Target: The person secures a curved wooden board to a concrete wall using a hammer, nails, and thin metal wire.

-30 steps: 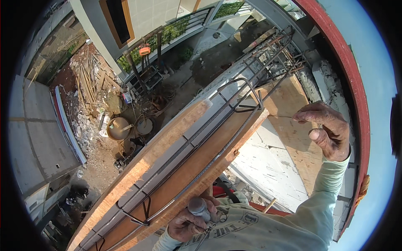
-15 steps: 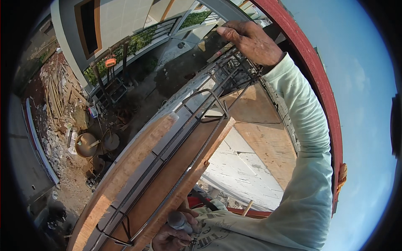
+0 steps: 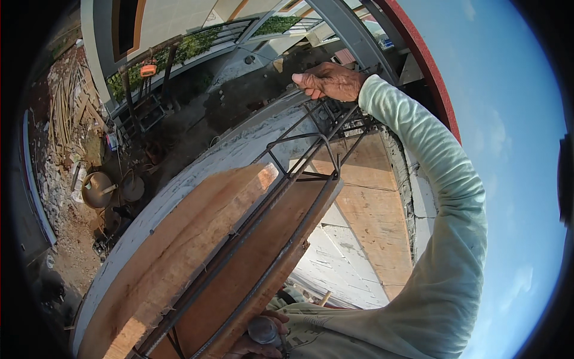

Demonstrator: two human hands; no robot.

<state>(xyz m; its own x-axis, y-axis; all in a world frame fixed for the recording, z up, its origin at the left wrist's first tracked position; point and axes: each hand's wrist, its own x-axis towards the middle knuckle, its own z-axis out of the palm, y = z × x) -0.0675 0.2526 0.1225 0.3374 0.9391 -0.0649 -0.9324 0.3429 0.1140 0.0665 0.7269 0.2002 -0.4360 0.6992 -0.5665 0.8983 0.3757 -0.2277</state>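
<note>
My right hand reaches far out over the end of a rebar cage. Its fingers are curled with thumb and fingertips pinched together; anything between them is too small to make out. Low in the picture, close to my shirt, my left hand is closed around a hammer, whose round grey head shows while the handle is hidden. The bars and bent stirrups of the cage run along a brown plywood board, with a thick timber plank on their left side.
A white block wall and plywood panel lie right of the cage. A red beam rises at upper right. Far below on the left are rubble, bamboo poles and a round tub. A neighbouring house stands behind.
The view has shifted, showing more of the timber plank. My right hand is lower and further left, with its fingers curled more tightly. My left hand still grips the hammer near my body.
</note>
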